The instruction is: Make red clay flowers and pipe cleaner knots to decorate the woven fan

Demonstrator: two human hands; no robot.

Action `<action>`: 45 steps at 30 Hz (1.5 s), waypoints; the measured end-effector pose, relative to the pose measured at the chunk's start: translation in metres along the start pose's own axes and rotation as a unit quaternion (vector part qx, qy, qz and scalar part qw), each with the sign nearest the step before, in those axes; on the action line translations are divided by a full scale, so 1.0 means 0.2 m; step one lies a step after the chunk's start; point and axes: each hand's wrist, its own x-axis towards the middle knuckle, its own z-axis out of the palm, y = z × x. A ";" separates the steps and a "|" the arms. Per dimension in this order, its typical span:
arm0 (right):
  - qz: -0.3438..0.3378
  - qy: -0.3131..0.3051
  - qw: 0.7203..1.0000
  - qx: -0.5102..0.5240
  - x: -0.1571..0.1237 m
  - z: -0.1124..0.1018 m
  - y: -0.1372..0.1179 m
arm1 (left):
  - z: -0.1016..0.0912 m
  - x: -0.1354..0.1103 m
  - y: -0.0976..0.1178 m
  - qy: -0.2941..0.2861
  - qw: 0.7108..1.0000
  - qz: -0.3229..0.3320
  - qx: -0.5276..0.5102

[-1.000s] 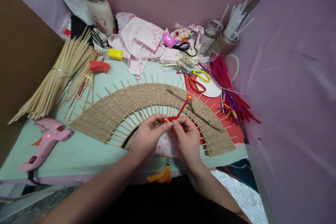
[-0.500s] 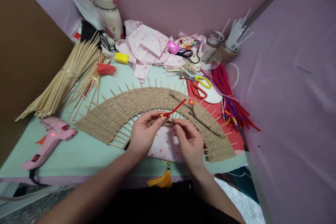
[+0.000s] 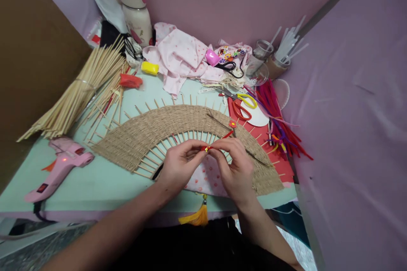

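Note:
Between my two hands is a small red pipe cleaner flower point(image 3: 207, 149) with a yellow centre; a straight red end sticks out behind my right fingers. My left hand point(image 3: 181, 163) pinches its left side. The thumb and fingers of my right hand point(image 3: 233, 165) close on its right side. Beneath them lies a woven fan point(image 3: 152, 129) with thin wooden sticks along its edges and pink dotted fabric point(image 3: 203, 178) at its base. A dark twig point(image 3: 254, 155) with a red flower point(image 3: 232, 123) rests on the fan's right part. A yellow tassel point(image 3: 197, 215) hangs at the front.
At left are a pink glue gun point(image 3: 62, 169) with a lit light and a bundle of wooden sticks point(image 3: 76, 89). Scissors point(image 3: 241, 106) and pipe cleaners point(image 3: 280, 118) lie at right. A bottle point(image 3: 136, 17), crumpled fabric point(image 3: 181, 53) and a cup of glue sticks point(image 3: 280, 63) stand behind.
My right hand has come up to the red flower and now grips it together with my left. The long red end has swung lower, mostly behind my right fingers.

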 end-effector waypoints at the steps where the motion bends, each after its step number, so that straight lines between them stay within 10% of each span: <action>1: -0.004 0.002 1.000 0.003 0.00 0.00 0.00 | 0.01 0.00 0.01 0.002 1.000 -0.010 -0.011; 24: -0.026 0.002 0.999 -0.024 -0.05 -0.03 0.03 | 0.08 0.01 0.08 0.002 0.925 -0.250 -0.287; 33: -0.038 -0.005 0.999 -0.011 -0.04 -0.04 0.05 | 0.02 0.02 0.02 -0.013 0.992 -0.090 -0.088; 45: -0.095 -0.100 0.978 -0.158 0.00 -0.13 0.04 | 0.00 0.01 0.02 -0.030 0.998 -0.043 0.032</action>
